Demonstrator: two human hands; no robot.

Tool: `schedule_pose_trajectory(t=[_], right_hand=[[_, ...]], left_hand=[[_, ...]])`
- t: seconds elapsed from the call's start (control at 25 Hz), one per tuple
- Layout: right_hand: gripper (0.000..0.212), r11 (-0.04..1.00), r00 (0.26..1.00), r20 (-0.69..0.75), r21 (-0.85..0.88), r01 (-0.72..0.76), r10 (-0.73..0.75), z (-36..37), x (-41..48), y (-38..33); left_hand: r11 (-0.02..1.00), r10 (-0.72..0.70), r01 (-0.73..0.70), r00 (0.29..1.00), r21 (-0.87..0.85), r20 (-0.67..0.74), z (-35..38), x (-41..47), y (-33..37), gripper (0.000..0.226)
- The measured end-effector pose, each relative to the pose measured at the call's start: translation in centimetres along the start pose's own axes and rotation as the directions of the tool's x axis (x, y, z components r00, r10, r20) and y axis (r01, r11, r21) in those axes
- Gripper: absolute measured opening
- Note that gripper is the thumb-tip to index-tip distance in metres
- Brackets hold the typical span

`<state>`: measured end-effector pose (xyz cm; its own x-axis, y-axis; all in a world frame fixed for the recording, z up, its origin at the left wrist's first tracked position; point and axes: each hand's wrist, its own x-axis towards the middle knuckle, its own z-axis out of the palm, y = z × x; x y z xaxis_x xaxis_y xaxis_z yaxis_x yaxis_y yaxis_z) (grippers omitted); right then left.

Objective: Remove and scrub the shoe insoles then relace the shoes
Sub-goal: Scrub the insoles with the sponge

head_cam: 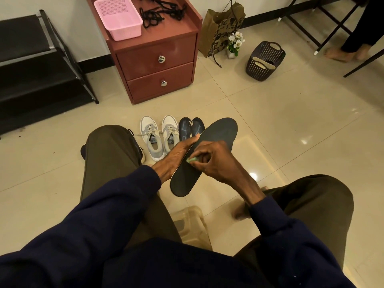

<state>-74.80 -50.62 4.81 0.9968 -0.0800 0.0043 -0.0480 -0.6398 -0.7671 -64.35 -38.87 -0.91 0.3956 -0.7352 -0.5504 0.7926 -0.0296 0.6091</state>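
1. Seated person, both knees in view. The black insole [218, 136] is held in the air between the knees, above the tiled floor [270, 121], with its toe end pointing away and to the right.
2. Left hand [178, 152] grips the insole's left edge: thumb on the near face, fingers hidden behind it.
3. Right hand [214, 161] has its fingers curled, pinching a small green item [191, 160]. The item's tip touches the insole's top face near the middle. Cannot tell what the item is.
4. A pair of grey-white shoes [148, 126] stands on the floor just past the hands, side by side, toes away, laces in.
5. 2 dark pieces [186, 127] lie just right of those shoes, partly hidden by the held insole. Cannot tell if they are shoes or insoles.
6. A red-brown cabinet [158, 50] with 2 drawers stands further back. On top are a pink basket [124, 30] and, beside it, loose black laces [153, 17].
7. A dark basket [255, 67] sits on the floor at right, well apart, with pale insoles [262, 58] inside.
8. A paper bag [218, 32] leans by the wall right of the cabinet, with a small flower pot [236, 40] next to it.
9. A black rack [31, 65] stands at far left.
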Motion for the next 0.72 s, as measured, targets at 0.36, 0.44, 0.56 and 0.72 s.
schedule_pose_trajectory(t=[0.36,0.44,0.56,0.72], right_hand=[[0.011,0.996,0.996,0.084,0.090,-0.021,0.014,0.9,-0.6,-1.2],[0.012,0.998,0.998,0.059,0.055,-0.038,0.035,0.5,-0.3,-1.1],[0.012,0.975,0.962,-0.270,-0.199,-0.100,0.044,0.2,-0.1,0.1],[0.013,1.000,0.998,0.059,0.004,0.022,-0.022,1.2,-1.0,-1.5]], left_hand=[[0.999,0.019,-0.019,1.000,-0.031,0.008,-0.2,0.7,-0.3,0.038],[0.999,0.012,-0.012,1.000,-0.042,0.010,-0.2,0.5,-0.1,0.039],[0.998,-0.031,0.031,1.000,-0.057,0.001,0.3,0.2,0.3,0.037],[0.994,0.027,-0.032,0.998,-0.105,-0.049,0.4,0.1,0.5,0.038]])
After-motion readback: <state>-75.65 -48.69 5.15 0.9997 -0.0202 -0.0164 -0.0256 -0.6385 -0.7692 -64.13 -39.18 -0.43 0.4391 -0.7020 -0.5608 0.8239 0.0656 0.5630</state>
